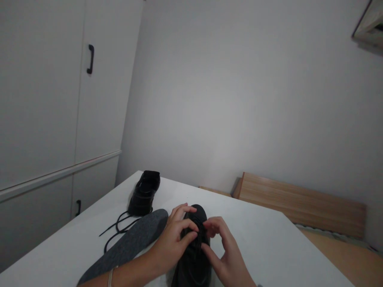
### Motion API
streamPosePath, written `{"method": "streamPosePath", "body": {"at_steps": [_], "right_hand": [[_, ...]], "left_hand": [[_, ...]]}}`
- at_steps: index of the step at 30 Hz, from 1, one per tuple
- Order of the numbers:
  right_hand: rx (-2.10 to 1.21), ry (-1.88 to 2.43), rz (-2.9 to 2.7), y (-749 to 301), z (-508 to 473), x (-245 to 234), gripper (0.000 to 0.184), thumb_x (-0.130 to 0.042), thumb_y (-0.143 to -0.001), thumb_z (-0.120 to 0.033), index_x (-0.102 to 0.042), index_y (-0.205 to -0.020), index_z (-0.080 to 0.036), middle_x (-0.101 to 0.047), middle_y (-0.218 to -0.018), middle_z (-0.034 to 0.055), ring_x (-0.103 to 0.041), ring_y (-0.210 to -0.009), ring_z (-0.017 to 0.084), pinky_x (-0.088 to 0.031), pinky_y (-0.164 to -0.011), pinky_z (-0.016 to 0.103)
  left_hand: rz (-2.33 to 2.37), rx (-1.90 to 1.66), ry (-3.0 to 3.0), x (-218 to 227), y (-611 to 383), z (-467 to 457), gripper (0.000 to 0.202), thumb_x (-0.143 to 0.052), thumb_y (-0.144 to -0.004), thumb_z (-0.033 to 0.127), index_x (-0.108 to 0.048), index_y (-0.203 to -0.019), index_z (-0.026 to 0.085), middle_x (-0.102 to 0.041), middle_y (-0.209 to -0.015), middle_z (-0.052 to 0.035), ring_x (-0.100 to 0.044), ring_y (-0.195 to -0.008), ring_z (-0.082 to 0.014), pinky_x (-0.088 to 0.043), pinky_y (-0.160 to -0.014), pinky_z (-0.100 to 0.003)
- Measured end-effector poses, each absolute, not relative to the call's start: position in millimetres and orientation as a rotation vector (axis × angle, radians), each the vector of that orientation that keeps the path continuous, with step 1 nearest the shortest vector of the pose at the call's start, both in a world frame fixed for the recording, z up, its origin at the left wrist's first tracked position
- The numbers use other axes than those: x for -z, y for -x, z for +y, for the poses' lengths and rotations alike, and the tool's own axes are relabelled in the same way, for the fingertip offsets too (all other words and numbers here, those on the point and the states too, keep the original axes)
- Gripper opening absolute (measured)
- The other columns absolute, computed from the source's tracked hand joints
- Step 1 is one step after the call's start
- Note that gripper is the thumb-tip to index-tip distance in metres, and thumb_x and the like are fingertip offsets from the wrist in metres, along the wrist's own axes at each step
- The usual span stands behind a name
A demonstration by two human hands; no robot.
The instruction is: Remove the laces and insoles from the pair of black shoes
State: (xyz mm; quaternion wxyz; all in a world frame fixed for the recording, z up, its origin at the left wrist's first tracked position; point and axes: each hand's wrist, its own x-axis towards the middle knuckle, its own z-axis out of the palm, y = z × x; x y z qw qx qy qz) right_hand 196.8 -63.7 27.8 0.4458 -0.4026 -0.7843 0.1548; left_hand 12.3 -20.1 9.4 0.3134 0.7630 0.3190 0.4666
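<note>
A black lace-up shoe (194,267) sits on the white table in front of me, its toe pointing away. My left hand (178,233) reaches over it from the left, with thumb and index finger pinched together on the dark shoelace (197,241). On the shoe's right side is my right hand (223,247); its thumb and curled fingers touch the shoe near the laces, with a gap between them. Black lace against black leather makes fine detail hard to see. A grey insole (131,239) lies left of the shoe, partly behind my left forearm.
A second black shoe (143,195) stands at the table's far left corner, its loose laces (118,225) trailing over the white table (257,235). White cabinets (42,99) with black handles line the left. Beyond the table are a plain wall (224,99) and a wooden headboard (299,203).
</note>
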Motion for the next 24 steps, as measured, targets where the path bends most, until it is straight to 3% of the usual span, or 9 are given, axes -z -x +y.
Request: {"method": "streamPosePath", "body": {"at_steps": [3,7,13,18,21,24], "right_hand": [[-0.204,0.953,-2.035,-196.9,-65.1,-30.9,0.022,-0.059,-0.088,-0.015,-0.060,-0.106,-0.027,-0.058,-0.104,0.0047,-0.055,-0.097,0.021,-0.046,-0.084,0.034],[-0.057,0.966,-2.068,-197.0,-65.9,-36.1,0.012,-0.062,-0.089,-0.016,-0.066,-0.092,-0.027,-0.065,-0.090,0.0014,-0.059,-0.087,0.020,-0.043,-0.080,0.034],[-0.196,0.836,-1.687,-200.7,-69.3,-37.3,0.010,-0.056,-0.094,-0.019,-0.063,-0.091,-0.025,-0.064,-0.084,0.0024,-0.058,-0.083,0.019,-0.045,-0.075,0.031],[-0.255,0.756,-1.461,-207.8,-69.8,-34.8,0.007,-0.058,-0.094,-0.022,-0.063,-0.090,-0.023,-0.060,-0.082,0.0011,-0.054,-0.081,0.016,-0.044,-0.070,0.024],[-0.337,0.734,-1.445,-211.1,-65.6,-34.5,0.020,-0.050,-0.099,-0.027,-0.063,-0.084,-0.023,-0.058,-0.078,0.0009,-0.053,-0.078,0.016,-0.042,-0.069,0.025],[-0.373,0.789,-1.391,-214.9,-59.5,-34.5,0.029,-0.046,-0.100,-0.033,-0.061,-0.078,-0.022,-0.057,-0.074,0.0003,-0.052,-0.076,0.016,-0.041,-0.070,0.026]], "left_hand": [[0.866,-1.237,-2.021,-10.7,-12.0,-20.6,0.012,-0.061,-0.084,0.012,-0.068,-0.081,0.023,-0.051,-0.135,-0.0063,-0.032,-0.137,-0.0298,-0.021,-0.117,-0.054],[0.888,-1.227,-2.073,-10.9,-11.8,-21.0,0.011,-0.062,-0.085,0.014,-0.068,-0.081,0.023,-0.050,-0.135,-0.0063,-0.030,-0.137,-0.0314,-0.022,-0.115,-0.055],[0.906,-1.246,-2.149,-6.0,-10.4,-17.8,0.011,-0.060,-0.088,0.019,-0.068,-0.084,0.025,-0.047,-0.138,-0.0049,-0.025,-0.139,-0.0329,-0.016,-0.115,-0.059],[0.755,-1.225,-2.086,-7.8,-6.5,-18.3,0.010,-0.056,-0.089,0.026,-0.064,-0.086,0.022,-0.046,-0.138,-0.0090,-0.025,-0.139,-0.0321,-0.018,-0.114,-0.056],[0.591,-1.167,-2.001,-17.9,-0.3,-19.6,0.025,-0.055,-0.091,0.041,-0.065,-0.081,0.020,-0.048,-0.137,-0.0104,-0.029,-0.138,-0.0323,-0.022,-0.114,-0.051],[0.468,-1.121,-1.989,-30.5,7.2,-18.9,0.058,-0.041,-0.092,0.063,-0.069,-0.065,0.020,-0.056,-0.131,-0.0090,-0.034,-0.135,-0.0324,-0.024,-0.114,-0.045]]}}
